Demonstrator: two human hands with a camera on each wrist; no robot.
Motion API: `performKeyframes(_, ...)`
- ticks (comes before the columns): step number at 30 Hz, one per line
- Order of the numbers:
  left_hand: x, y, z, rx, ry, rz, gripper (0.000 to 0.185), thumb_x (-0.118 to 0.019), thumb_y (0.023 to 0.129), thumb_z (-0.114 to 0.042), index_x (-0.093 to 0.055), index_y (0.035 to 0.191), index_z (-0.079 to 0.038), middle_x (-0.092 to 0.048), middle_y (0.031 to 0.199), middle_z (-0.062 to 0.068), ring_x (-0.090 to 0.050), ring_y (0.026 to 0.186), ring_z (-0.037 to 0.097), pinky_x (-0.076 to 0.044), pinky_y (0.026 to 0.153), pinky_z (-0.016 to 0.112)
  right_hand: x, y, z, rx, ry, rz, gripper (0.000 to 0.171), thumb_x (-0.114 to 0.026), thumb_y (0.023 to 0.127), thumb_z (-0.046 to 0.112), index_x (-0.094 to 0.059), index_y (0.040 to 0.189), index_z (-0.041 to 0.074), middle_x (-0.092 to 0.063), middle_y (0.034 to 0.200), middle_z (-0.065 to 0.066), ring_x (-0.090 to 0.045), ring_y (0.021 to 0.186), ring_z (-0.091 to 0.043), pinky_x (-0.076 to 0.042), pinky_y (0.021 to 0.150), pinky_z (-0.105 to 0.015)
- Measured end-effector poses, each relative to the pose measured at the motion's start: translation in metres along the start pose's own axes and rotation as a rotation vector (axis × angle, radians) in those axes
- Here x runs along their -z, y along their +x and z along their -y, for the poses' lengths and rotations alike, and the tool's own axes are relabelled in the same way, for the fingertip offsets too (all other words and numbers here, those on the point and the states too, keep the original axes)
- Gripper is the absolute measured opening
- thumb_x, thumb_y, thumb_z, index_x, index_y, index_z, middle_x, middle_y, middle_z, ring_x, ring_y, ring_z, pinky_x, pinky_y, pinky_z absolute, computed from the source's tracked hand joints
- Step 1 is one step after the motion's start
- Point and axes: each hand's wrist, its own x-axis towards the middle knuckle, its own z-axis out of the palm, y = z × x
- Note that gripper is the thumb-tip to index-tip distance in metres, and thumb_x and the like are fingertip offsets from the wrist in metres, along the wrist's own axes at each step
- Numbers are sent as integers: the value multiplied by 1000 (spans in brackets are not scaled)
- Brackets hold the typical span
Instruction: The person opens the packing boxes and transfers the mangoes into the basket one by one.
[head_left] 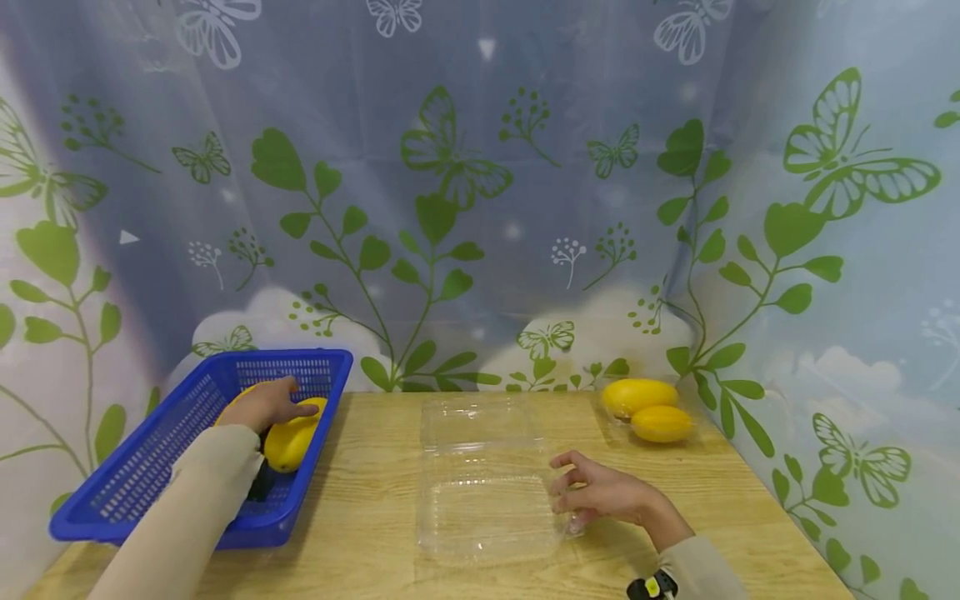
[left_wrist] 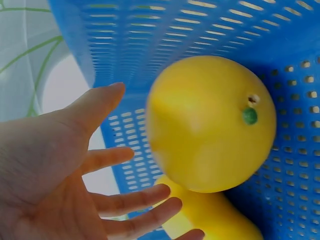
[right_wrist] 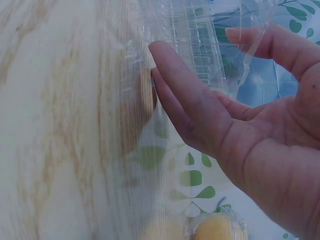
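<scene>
Pale wooden desk [head_left: 375, 467], backed by a curtain printed with green leaves and butterflies [head_left: 465, 208]; a blue perforated plastic basket [head_left: 150, 467] sits at its left edge. Left hand [head_left: 266, 406] reaches into the basket, grip wide, fingers spread over a round yellow fruit [left_wrist: 210, 122] lying on a second one; no hold taken yet. Right hand [head_left: 600, 493] steadies an open clear plastic clamshell box [head_left: 480, 492] at desk centre, fingers loosely curved against its right edge. Judged step: picking fruit for the box; next the left fingers must close round it. Two more yellow fruits [head_left: 648, 410] lie at the far right, possibly wrapped; the box's outline is hard to trace.
</scene>
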Motion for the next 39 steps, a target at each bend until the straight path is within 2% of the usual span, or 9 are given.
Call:
performKeyframes(4, 5, -4, -1, 49, -11, 40, 74, -64, 99, -47, -44, 147, 6, -45, 149, 38, -49, 130, 56, -45, 103, 69, 0, 0, 0, -2, 4, -2, 66, -63, 102, 14, -23, 152, -4, -50, 134, -27, -66, 99, -22, -61, 75, -30)
performKeyframes(7, 10, -6, -4, 43, 12, 71, 74, -63, 100, -46, -44, 147, 8, -44, 150, 38, -48, 132, 56, -44, 105, 69, 0, 0, 1, -2, 4, -2, 67, -63, 101, 14, -23, 152, -4, -50, 135, -27, -66, 99, -22, -61, 75, -30)
performKeyframes(12, 20, -11, -9, -21, 65, 109, 68, -60, 102, -40, -49, 142, 14, -49, 146, 38, -50, 131, 56, -45, 107, 66, -1, 0, 1, -1, 7, 1, 67, -63, 102, 14, -23, 152, -4, -50, 135, -27, -66, 99, -22, -61, 75, -30)
performKeyframes(20, 33, -32, -21, -20, 69, 130, 66, -62, 101, -43, -54, 140, 9, -54, 143, 35, -54, 127, 53, -46, 104, 67, -1, 0, 1, -3, 12, -3, 67, -63, 101, 14, -23, 151, -5, -51, 134, -27, -66, 98, -21, -61, 75, -29)
performKeyframes(24, 39, -40, -29, -68, 61, 133, 64, -61, 102, -44, -57, 140, 7, -57, 142, 32, -57, 124, 50, -49, 102, 65, -2, -1, 1, -3, 9, -9, 67, -64, 101, 13, -23, 151, -5, -51, 133, -27, -66, 97, -21, -61, 75, -29)
performKeyframes(29, 40, -51, -41, -137, 51, 119, 62, -61, 101, -45, -59, 139, 4, -57, 143, 30, -55, 128, 51, -48, 103, 65, -2, 0, 1, -5, 10, -9, 67, -64, 101, 13, -23, 151, -4, -51, 133, -27, -66, 96, -21, -61, 74, -29)
performKeyframes(33, 34, -61, -52, -161, -32, 105, 62, -64, 99, -48, -59, 140, -1, -51, 148, 32, -61, 113, 44, -58, 84, 56, -2, 0, 2, -6, 8, -10, 67, -64, 101, 14, -23, 151, -4, -51, 133, -26, -66, 97, -21, -61, 74, -29)
performKeyframes(36, 29, -68, -61, -183, -106, 97, 62, -65, 99, -47, -57, 142, -3, -44, 152, 34, -61, 104, 36, -59, 67, 45, -2, 0, 1, -8, 10, -5, 66, -63, 102, 14, -23, 151, -4, -51, 132, -25, -66, 97, -22, -61, 75, -30)
performKeyframes(39, 24, -75, -71, -235, -152, 86, 60, -65, 100, -44, -56, 142, -2, -51, 145, 32, -60, 85, 27, -57, 60, 39, -2, 0, 2, -8, 14, 0, 66, -63, 102, 14, -22, 151, -4, -51, 132, -25, -66, 98, -23, -62, 75, -31)
